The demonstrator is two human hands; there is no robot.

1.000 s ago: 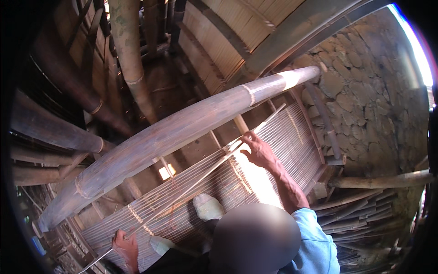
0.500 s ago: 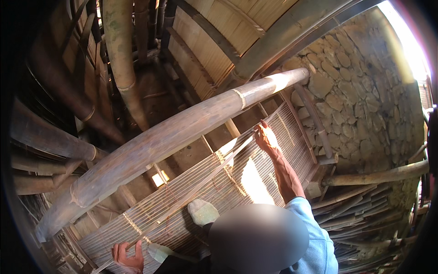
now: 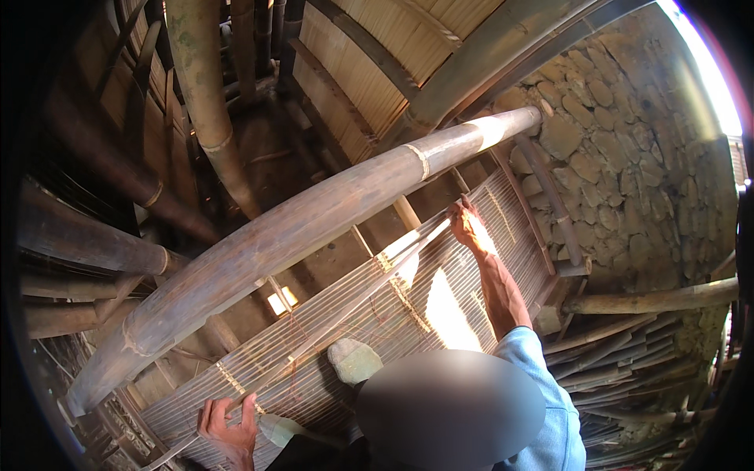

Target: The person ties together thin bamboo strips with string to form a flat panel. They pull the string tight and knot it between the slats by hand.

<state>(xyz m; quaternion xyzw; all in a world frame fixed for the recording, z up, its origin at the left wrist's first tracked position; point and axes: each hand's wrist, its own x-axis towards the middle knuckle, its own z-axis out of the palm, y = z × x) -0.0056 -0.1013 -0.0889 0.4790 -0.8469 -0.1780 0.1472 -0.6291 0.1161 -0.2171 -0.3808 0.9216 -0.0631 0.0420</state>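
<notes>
A long, thin bamboo strip runs slantwise across a bed of narrow, lashed bamboo slats. My right hand is closed around its far right end, close to the bed's far edge, with the arm stretched out. Lower left, my left hand grips the same strip between thumb and curled fingers, and the strip's tail runs past it toward the lower edge. Between my hands, my two feet in pale greyish coverings rest on the slats.
A thick bamboo pole spans the space just beyond the slats. Upright and leaning bamboo poles crowd the left. A stone wall rises at the right, with stacked split bamboo below it. Sunlight falls on the slats.
The strip has shifted slightly up and to the right over the slats. Both hands have moved a little the same way, still holding it. The whole view has shifted slightly.
</notes>
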